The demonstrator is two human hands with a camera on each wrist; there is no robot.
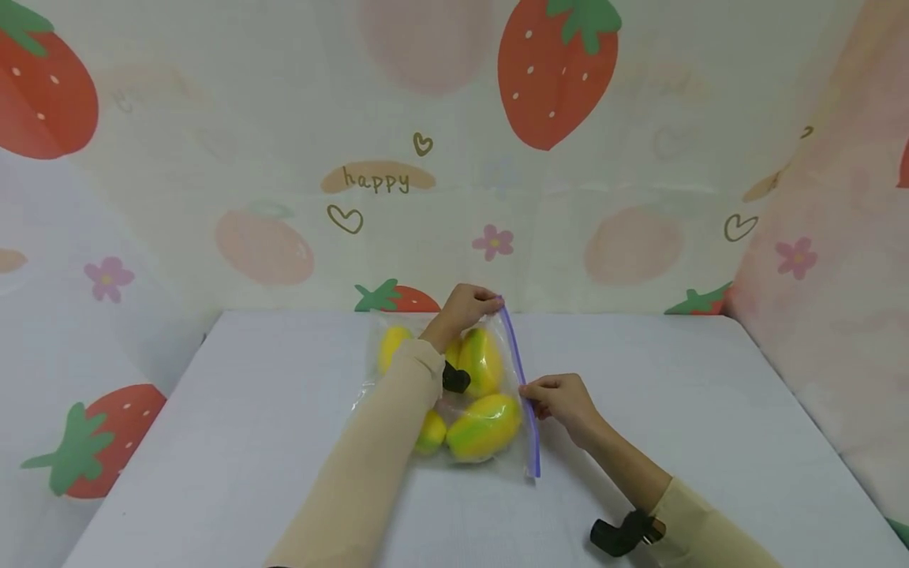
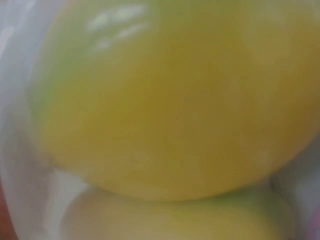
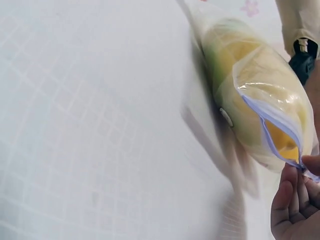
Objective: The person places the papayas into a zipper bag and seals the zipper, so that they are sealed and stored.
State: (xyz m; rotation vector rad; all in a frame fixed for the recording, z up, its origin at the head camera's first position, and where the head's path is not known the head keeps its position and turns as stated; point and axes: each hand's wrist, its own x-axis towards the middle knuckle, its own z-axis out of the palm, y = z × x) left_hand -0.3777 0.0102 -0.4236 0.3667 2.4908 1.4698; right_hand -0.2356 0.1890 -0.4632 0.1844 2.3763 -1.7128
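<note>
A clear zip bag [image 1: 454, 409] lies on the table with several yellow-green mangoes [image 1: 484, 427] inside. Its purple zip strip [image 1: 513, 339] runs along the right side. At the far end of that strip, my left hand [image 1: 460, 309] pinches the bag's corner, the forearm crossing over the bag. Partway down the strip, my right hand [image 1: 564, 402] pinches the zip between thumb and fingers. From the right wrist view, the zip mouth [image 3: 272, 130] gapes beside the right hand [image 3: 297, 205]. One mango [image 2: 175, 110] fills most of the left wrist view, blurred; the left hand's fingers are hidden there.
A white-covered table [image 1: 248, 394] extends around the bag. Behind it hangs a cloth backdrop [image 1: 568, 189] printed with strawberries, hearts and flowers, continuing down both sides. Black wrist cameras [image 1: 625, 534] are strapped to both arms.
</note>
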